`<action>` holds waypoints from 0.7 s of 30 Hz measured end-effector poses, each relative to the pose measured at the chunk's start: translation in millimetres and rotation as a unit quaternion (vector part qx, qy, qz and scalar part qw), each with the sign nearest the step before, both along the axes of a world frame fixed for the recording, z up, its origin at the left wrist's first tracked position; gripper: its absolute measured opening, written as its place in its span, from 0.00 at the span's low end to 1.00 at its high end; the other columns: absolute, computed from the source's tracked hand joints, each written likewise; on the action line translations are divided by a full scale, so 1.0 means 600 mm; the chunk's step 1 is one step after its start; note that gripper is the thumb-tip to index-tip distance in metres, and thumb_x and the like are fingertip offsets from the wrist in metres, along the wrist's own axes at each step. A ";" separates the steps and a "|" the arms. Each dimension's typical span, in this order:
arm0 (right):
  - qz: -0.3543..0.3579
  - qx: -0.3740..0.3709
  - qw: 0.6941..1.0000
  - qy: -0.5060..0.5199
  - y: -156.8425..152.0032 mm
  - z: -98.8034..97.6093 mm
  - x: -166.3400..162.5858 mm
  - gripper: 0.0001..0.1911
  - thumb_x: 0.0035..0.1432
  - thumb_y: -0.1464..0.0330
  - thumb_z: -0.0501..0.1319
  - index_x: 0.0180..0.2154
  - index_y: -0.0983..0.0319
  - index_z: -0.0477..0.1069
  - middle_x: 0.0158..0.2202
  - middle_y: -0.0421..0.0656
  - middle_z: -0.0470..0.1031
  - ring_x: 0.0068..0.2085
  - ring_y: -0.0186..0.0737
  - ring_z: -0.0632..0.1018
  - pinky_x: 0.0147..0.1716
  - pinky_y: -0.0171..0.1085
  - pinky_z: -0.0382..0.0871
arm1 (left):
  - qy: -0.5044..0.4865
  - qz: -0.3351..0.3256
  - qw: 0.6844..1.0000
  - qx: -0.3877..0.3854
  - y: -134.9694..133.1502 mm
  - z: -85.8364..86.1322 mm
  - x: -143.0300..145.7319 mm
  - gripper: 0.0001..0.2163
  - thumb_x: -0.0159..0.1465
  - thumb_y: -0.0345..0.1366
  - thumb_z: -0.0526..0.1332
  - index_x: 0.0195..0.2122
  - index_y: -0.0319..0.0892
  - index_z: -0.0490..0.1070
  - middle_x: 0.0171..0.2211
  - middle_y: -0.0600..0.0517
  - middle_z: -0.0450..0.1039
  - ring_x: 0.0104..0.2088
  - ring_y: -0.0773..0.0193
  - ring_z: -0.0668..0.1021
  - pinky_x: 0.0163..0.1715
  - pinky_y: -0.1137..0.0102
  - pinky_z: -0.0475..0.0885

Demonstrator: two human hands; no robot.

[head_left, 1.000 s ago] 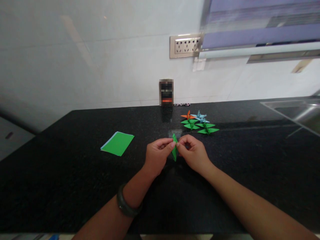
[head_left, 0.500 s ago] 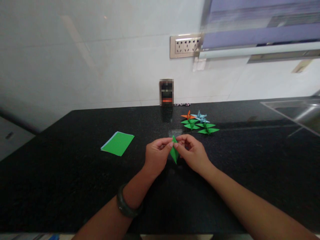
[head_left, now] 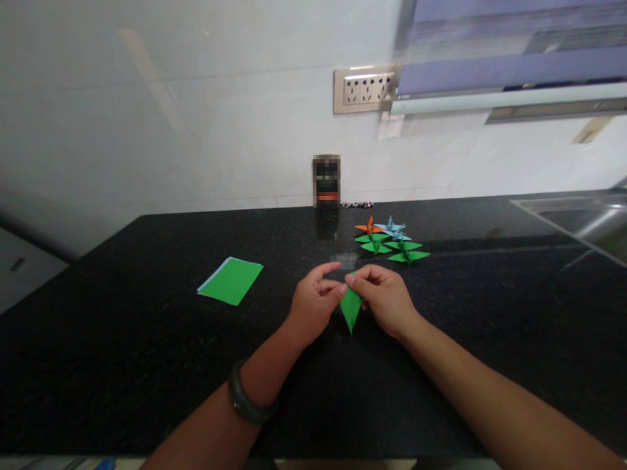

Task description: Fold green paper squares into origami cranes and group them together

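Both hands hold a folded piece of green origami paper (head_left: 351, 309) just above the dark counter, its pointed end toward me. My left hand (head_left: 316, 303) pinches its left edge between thumb and a finger, with the index finger stretched out away from it. My right hand (head_left: 385, 297) grips the upper right part between thumb and fingers, which hide the far tip. Beyond my right hand stand several folded paper cranes: green ones (head_left: 409, 255), an orange one (head_left: 369, 227) and light blue ones (head_left: 390, 225).
A stack of square paper (head_left: 232, 282), green on top with light blue beneath, lies left on the black counter (head_left: 122, 339). A blurred-out dark box (head_left: 326, 181) stands against the wall by a beaded strand (head_left: 357, 205). A sink (head_left: 578, 222) is at right, and a socket panel (head_left: 365, 90) above.
The green paper has turned so its wider face shows, and it sits slightly lower and to the right. My left index finger has lifted off it. The cranes and stack have not moved.
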State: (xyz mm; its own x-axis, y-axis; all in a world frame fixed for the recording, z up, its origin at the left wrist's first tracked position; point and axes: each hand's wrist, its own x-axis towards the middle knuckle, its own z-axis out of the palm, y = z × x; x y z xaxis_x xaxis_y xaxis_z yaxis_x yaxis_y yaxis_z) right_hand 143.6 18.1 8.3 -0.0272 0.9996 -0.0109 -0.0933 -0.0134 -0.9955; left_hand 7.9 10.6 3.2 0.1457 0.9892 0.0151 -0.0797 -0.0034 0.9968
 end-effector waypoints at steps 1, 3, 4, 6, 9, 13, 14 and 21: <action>-0.008 0.000 1.000 0.009 0.000 0.000 0.000 0.15 0.40 0.60 0.67 0.21 0.64 0.68 0.14 0.34 0.64 0.16 0.26 0.62 0.14 0.28 0.55 | -0.005 -0.012 1.000 -0.018 -0.001 0.001 0.001 0.19 0.51 0.38 0.65 0.43 0.36 0.69 0.24 0.51 0.76 0.24 0.67 0.75 0.26 0.73 0.67; -0.018 -0.001 1.000 0.024 0.001 0.001 0.001 0.15 0.40 0.60 0.68 0.21 0.64 0.68 0.14 0.34 0.65 0.15 0.26 0.62 0.14 0.28 0.55 | -0.001 -0.037 0.998 -0.043 -0.003 0.004 0.003 0.13 0.51 0.40 0.65 0.33 0.36 0.73 0.24 0.49 0.76 0.24 0.66 0.75 0.26 0.72 0.68; -0.019 -0.003 0.999 0.029 0.001 0.001 0.001 0.15 0.40 0.60 0.68 0.20 0.64 0.68 0.14 0.35 0.65 0.15 0.26 0.63 0.14 0.28 0.55 | 0.005 -0.045 0.998 -0.048 -0.004 0.005 0.004 0.12 0.51 0.40 0.65 0.29 0.36 0.74 0.23 0.49 0.76 0.24 0.66 0.75 0.26 0.72 0.68; -0.015 -0.010 0.999 0.037 0.002 0.001 0.002 0.14 0.39 0.61 0.68 0.20 0.64 0.68 0.14 0.35 0.65 0.15 0.26 0.63 0.13 0.28 0.55 | 0.015 -0.050 0.997 -0.051 -0.005 0.007 0.005 0.11 0.50 0.41 0.66 0.25 0.37 0.74 0.22 0.49 0.75 0.22 0.67 0.74 0.24 0.72 0.68; -0.007 -0.023 0.998 0.056 0.002 0.002 0.002 0.14 0.38 0.61 0.69 0.20 0.64 0.69 0.14 0.35 0.66 0.14 0.26 0.62 0.12 0.28 0.55 | 0.016 -0.052 0.997 -0.059 -0.004 0.008 0.004 0.11 0.47 0.42 0.67 0.23 0.37 0.74 0.20 0.50 0.74 0.20 0.69 0.72 0.22 0.73 0.67; 0.007 -0.038 0.997 0.070 0.001 0.004 0.003 0.14 0.37 0.62 0.69 0.20 0.65 0.70 0.14 0.36 0.67 0.14 0.26 0.63 0.12 0.28 0.54 | 0.012 -0.075 0.995 -0.059 -0.004 0.007 0.002 0.11 0.47 0.41 0.67 0.22 0.37 0.74 0.20 0.51 0.74 0.19 0.71 0.70 0.21 0.74 0.66; 0.012 -0.038 0.997 0.068 0.001 0.004 0.003 0.14 0.37 0.62 0.69 0.20 0.65 0.70 0.15 0.36 0.67 0.14 0.26 0.63 0.12 0.28 0.55 | 0.010 -0.083 0.995 -0.056 -0.004 0.007 0.002 0.11 0.48 0.41 0.67 0.23 0.37 0.75 0.20 0.51 0.74 0.19 0.71 0.70 0.21 0.74 0.65; 0.037 -0.001 0.999 0.021 0.000 0.004 0.006 0.14 0.41 0.59 0.67 0.24 0.64 0.71 0.16 0.36 0.67 0.16 0.27 0.63 0.15 0.30 0.57 | -0.008 -0.082 0.995 -0.051 -0.006 0.014 0.001 0.12 0.49 0.42 0.67 0.22 0.36 0.75 0.19 0.50 0.73 0.20 0.70 0.71 0.22 0.74 0.65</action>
State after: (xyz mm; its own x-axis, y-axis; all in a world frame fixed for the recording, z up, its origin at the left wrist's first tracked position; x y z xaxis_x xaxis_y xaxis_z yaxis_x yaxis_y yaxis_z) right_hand 147.2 17.9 10.7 -0.1024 0.9947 -0.0102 -0.1341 -0.0240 -0.9907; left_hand 8.8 6.8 11.4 0.3056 0.9487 -0.0806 -0.0868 0.1121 0.9899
